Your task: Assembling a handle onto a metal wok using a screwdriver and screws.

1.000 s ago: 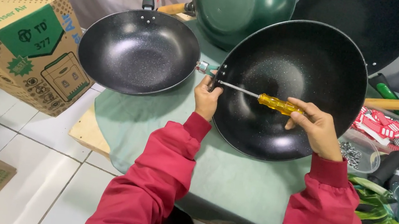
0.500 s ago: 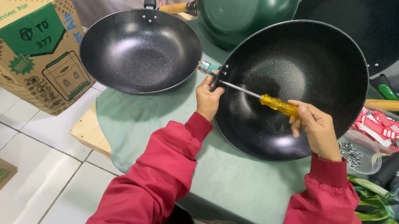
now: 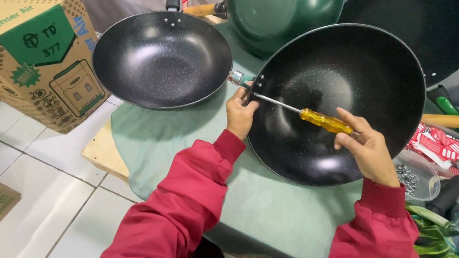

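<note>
A large black wok (image 3: 356, 81) stands tilted on the green-covered table (image 3: 265, 212), its inside facing me. My left hand (image 3: 240, 111) pinches the wok's rim at the left, by a short metal bracket (image 3: 239, 78). My right hand (image 3: 366, 147) grips the yellow handle of a screwdriver (image 3: 326, 121). The screwdriver's thin shaft runs left across the wok, with its tip at the rim by my left fingers. Both arms wear red sleeves.
A smaller black pan (image 3: 161, 58) with a green handle lies left of the wok. A green wok (image 3: 282, 8) and another dark wok (image 3: 435, 26) lean behind. Cardboard boxes (image 3: 20, 40) stand at left. Screws in a clear dish (image 3: 414, 176), red packets and black handles lie at right.
The view has shifted slightly. Both hands keep their hold; the screwdriver stays at the rim, with my right hand turned a little on the handle.
</note>
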